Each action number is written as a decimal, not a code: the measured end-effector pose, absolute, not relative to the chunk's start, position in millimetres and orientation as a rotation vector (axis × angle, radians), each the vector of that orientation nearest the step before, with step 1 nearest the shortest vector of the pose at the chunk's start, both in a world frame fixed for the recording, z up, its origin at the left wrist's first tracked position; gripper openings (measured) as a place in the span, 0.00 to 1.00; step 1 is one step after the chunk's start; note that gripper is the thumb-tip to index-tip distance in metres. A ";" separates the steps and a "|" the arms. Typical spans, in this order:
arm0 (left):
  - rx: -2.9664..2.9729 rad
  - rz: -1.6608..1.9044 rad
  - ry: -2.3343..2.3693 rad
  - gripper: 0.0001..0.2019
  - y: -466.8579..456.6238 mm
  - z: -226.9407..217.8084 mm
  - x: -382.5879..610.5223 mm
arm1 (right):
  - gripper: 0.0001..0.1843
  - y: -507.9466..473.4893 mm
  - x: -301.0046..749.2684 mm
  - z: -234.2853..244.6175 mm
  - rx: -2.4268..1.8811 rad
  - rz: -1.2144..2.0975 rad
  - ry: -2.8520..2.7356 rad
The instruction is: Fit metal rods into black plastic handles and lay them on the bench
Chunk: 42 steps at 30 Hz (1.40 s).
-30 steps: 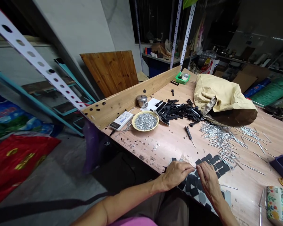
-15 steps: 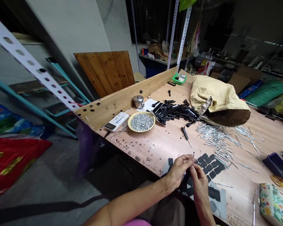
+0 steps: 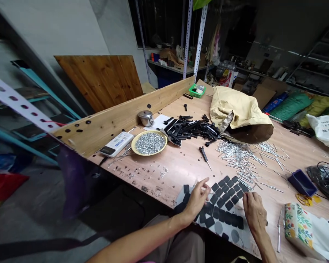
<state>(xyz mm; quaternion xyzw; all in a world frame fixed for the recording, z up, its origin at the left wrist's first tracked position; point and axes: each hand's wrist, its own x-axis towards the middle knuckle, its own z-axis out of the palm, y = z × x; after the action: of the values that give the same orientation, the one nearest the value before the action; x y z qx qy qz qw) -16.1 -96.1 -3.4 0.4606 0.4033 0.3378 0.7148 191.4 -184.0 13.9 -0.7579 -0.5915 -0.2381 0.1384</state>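
Observation:
My left hand [image 3: 199, 199] hovers at the left part of a grey sheet [image 3: 245, 237] covered with black rounded pads [image 3: 227, 191]. Its fingers are loosely apart, with nothing seen between them. To the right of the pads, my right hand [image 3: 254, 212] is closed, knuckles up and fingertips turned down. A small dark bit shows at its outer edge, but what the fingers hold is hidden. Beyond the sheet lies one black plastic part with a metal rod [image 3: 205, 157]. Many thin metal rods [image 3: 239, 157] are scattered farther off, next to a heap of black plastic parts [image 3: 192, 129].
A yellow bowl of small metal nuts [image 3: 149, 143] stands left, near a white digital scale [image 3: 117, 144] and a metal pot [image 3: 146, 118]. A large paper sack [image 3: 239, 113] lies at the back. On the right are a blue bin [image 3: 302, 182] and a floral tissue box [image 3: 298, 224].
My hands, together a moment ago over a small dark piece, have moved apart. The left has opened; the right has shifted right and is closed. The view has turned rightward.

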 end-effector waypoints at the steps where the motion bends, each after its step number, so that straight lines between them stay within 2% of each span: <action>1: 1.064 0.782 0.932 0.24 -94.8 -8.1 -20.7 | 0.24 -182.8 201.7 10.4 -2.196 -0.746 -1.782; 7: 1.275 1.050 1.051 0.24 -87.2 -26.7 -43.5 | 0.19 -170.9 202.7 -11.7 -2.077 -0.718 -2.030; 14: 1.325 1.112 1.074 0.23 -85.3 -27.1 -47.8 | 0.18 -165.2 188.5 -20.0 -1.921 -0.575 -2.136; 19: 1.338 1.079 1.030 0.24 -84.7 -14.2 -44.3 | 0.19 -164.0 187.9 -19.3 -1.693 -0.444 -2.340; 23: 1.323 1.061 1.025 0.25 -80.5 -3.3 -41.2 | 0.20 -159.1 205.4 -20.5 -2.009 -0.569 -2.055; 29: 1.385 1.034 1.026 0.23 -69.0 0.0 -28.8 | 0.21 -159.5 213.0 -29.9 -2.048 -0.648 -2.170; 34: 1.845 0.972 1.046 0.16 -45.0 -0.3 -5.9 | 0.22 -160.3 211.0 -27.5 -2.032 -0.677 -2.193; 38: 2.265 0.757 1.145 0.21 -16.6 -3.9 13.0 | 0.22 -158.8 224.0 -21.8 -2.032 -0.603 -2.153; 42: 2.424 0.590 1.149 0.14 6.1 -14.8 22.0 | 0.23 -159.1 218.2 -19.1 -1.979 -0.582 -2.117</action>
<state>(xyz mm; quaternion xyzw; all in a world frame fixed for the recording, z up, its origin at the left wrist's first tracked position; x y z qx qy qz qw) 22.0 6.1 -14.8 0.8654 0.4103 0.2105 0.1962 218.2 -159.1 -19.1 -0.6666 -0.7132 -0.1959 0.0928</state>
